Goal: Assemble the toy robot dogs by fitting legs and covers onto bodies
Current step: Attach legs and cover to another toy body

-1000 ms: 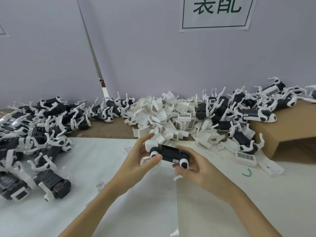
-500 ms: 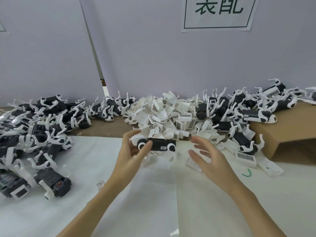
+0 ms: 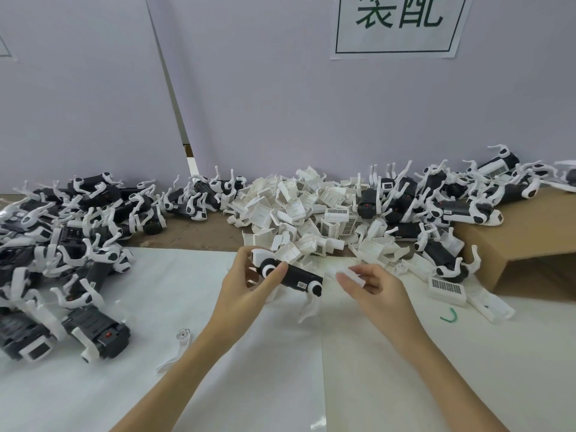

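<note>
Left hand grips the dog body by its front end, held up just in front of the cover pile so the top stays exposed. Right hand pinches a small white cover just beside the body's back end, probably lining it up to snap on.

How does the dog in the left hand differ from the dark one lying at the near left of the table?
The held dog is gripped by the left hand above the white sheet; the lying dog rests on it, untouched. The held dog shows round white joints and a leg hanging down; the lying dog shows a red dot at its end. Both have dark bodies with white parts.
</note>
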A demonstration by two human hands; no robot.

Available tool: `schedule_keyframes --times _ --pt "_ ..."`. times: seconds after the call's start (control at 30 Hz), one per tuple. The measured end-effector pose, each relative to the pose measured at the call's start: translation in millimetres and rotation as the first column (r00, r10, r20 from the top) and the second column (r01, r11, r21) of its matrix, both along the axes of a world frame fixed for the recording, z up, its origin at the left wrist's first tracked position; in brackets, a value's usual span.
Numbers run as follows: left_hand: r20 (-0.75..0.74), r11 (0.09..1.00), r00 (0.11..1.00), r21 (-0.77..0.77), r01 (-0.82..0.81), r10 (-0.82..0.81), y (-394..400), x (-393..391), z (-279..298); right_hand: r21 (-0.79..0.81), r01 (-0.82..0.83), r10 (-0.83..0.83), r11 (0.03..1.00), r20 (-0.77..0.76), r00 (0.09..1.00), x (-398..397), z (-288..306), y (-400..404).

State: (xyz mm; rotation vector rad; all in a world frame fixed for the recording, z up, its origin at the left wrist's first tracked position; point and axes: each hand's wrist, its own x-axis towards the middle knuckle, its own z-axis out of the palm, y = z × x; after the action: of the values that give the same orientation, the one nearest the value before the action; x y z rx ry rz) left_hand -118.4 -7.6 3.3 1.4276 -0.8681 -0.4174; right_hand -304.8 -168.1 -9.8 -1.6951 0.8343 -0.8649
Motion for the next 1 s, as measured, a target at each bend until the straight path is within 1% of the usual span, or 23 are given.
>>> schedule_keyframes --times 0.07,0.1,0.2,0.27,0.3,0.33,0.4,0.47,0.5,0.6,0.7,0.77,0.83,0.93,1.0 --pt "0.008 1.000 1.000 0.001 0.011 -0.011 1.0 -1.1 1.7 0.095 -0.067 0.056 0.993 0.115 0.992 0.0 4.4 3.5" --pt "0.005 1.000 1.000 -0.001 0.016 -0.016 1.6 -1.1 2.6 0.121 -0.102 0.083 0.987 0.149 0.985 0.2 5.7 5.1" --pt "0.022 0.998 0.997 0.015 0.067 -0.068 3.6 -0.3 4.2 0.151 -0.113 0.087 0.982 0.168 0.982 -1.0 5.3 6.6" --pt "0.097 0.992 0.988 0.057 0.117 -0.122 4.8 0.6 2.5 0.162 -0.111 0.081 0.981 0.177 0.981 -1.2 6.6 7.5" --pt "0.132 0.988 0.981 0.076 0.134 -0.143 5.0 0.7 1.5 0.194 -0.138 0.100 0.971 0.190 0.977 -1.4 7.7 7.3" --pt "0.154 0.985 0.975 0.088 0.145 -0.157 5.2 0.4 1.0 0.241 -0.194 0.142 0.951 0.217 0.966 -1.4 8.4 6.5" --pt "0.175 0.983 0.969 0.099 0.157 -0.172 5.4 -1.5 1.7 0.316 -0.369 0.276 0.874 0.302 0.912 -2.8 11.7 6.7" --pt "0.187 0.981 0.965 0.098 0.167 -0.183 5.3 -3.2 2.4 0.282 -0.478 0.386 0.832 0.327 0.863 -3.9 11.0 4.4" --pt "0.189 0.981 0.964 0.096 0.169 -0.185 5.3 -3.5 2.7 0.238 -0.487 0.409 0.840 0.310 0.858 -4.4 12.2 5.3" --pt "0.190 0.980 0.963 0.093 0.177 -0.192 5.3 -3.5 3.3 0.133 -0.422 0.381 0.897 0.254 0.889 -5.1 9.6 4.3" --pt "0.186 0.979 0.963 0.089 0.183 -0.196 4.3 -3.5 1.9 0.119 -0.403 0.375 0.908 0.201 0.905 -4.0 9.2 5.3" --pt "0.177 0.980 0.966 0.081 0.179 -0.191 3.5 -4.1 1.4 0.108 -0.360 0.339 0.927 0.176 0.924 -1.5 8.6 5.4" --pt "0.155 0.983 0.972 0.069 0.170 -0.178 2.9 -4.5 1.2 0.175 -0.303 0.269 0.937 0.196 0.943 2.5 8.5 6.4" --pt "0.141 0.985 0.975 0.061 0.162 -0.170 3.1 -4.8 1.6 0.358 -0.261 0.179 0.896 0.247 0.952 6.7 6.8 5.5" --pt "0.140 0.985 0.976 0.060 0.160 -0.167 3.1 -5.4 2.1 0.419 -0.260 0.173 0.870 0.235 0.956 6.0 7.5 4.9"
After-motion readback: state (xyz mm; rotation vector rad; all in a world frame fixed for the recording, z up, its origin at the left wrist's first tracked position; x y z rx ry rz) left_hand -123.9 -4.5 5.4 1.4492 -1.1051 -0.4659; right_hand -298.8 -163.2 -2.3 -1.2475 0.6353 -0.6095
